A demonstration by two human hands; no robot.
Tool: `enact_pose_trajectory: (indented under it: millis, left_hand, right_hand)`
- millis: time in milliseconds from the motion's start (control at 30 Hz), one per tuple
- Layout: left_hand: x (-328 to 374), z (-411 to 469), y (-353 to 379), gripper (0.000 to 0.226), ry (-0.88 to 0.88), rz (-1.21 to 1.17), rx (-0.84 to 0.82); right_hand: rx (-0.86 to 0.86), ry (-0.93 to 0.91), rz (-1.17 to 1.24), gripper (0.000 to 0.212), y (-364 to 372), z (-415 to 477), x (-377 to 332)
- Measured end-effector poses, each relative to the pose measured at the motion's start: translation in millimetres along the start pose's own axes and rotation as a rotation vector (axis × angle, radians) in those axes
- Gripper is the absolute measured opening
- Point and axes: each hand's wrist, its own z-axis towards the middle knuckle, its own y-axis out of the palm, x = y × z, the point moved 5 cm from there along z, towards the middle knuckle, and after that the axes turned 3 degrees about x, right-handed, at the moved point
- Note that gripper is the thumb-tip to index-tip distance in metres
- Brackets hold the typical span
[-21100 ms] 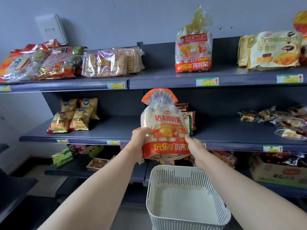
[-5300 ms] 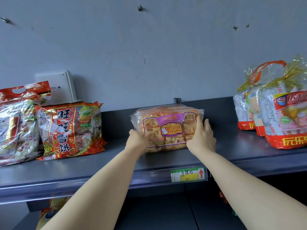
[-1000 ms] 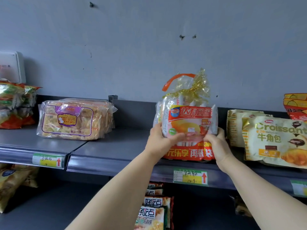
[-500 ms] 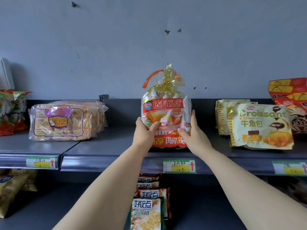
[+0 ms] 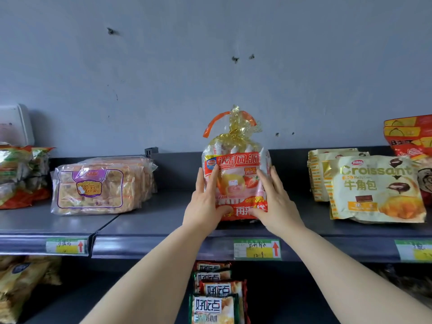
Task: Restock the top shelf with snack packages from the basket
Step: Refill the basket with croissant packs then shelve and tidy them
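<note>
Two hands on one bag! The red-and-clear plastic pie bag, its crinkly gold neck tied at the top, stands upright on the dark grey metal top shelf. The left hand and right hand press flat on its two sides, fingers straight and thumbs across its lower front. Left of the bag lie clear, blocky biscuit packs. To its right stand three cream foil croissant packs. Just below it sits one green-and-yellow price tag.
</note>
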Motion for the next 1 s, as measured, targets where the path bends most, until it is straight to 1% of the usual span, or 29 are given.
enact_pose_trajectory:
  millis: [167, 367, 500, 600, 700, 800, 867, 933, 1000]
  left_hand:
    - [-3, 6, 7, 0.108, -0.048, 0.047, 0.016]
    - [2, -2, 0, 0.105, -0.046, 0.024, 0.007]
    - [9, -9, -6, 0.103, -0.03, 0.029, 0.003]
    - [13, -12, -9, 0.099, -0.013, 0.037, 0.025]
    - [19, -17, -17, 0.083, -0.017, 0.019, 0.112]
    - [31, -28, -23, 0.055, 0.003, 0.124, 0.162]
    - [41, -32, -20, 0.04, 0.067, 0.161, 0.125]
    - [53, -35, -10, 0.034, 0.139, 0.134, 0.055]
    - [70, -41, 2, 0.03, 0.196, 0.095, -0.003]
  right_hand:
    - [0.028, 0.004, -0.111, 0.101, 8, 6, -2]
    - [0.01, 0.005, -0.047, 0.102, 4, 2, 1]
    - [0.026, 0.037, -0.066, 0.092, 3, 1, 3]
    - [0.052, 0.047, -0.092, 0.08, 0, -1, -1]
    - [0.1, 0.097, -0.127, 0.059, -10, -12, -5]
    - [0.168, 0.152, -0.115, 0.046, -26, -32, -7]
    - [0.233, 0.141, -0.119, 0.042, -40, -48, -9]
    - [0.296, 0.132, -0.128, 0.036, -59, -65, -6]
    - [0.319, 0.159, -0.138, 0.034, -79, -79, 1]
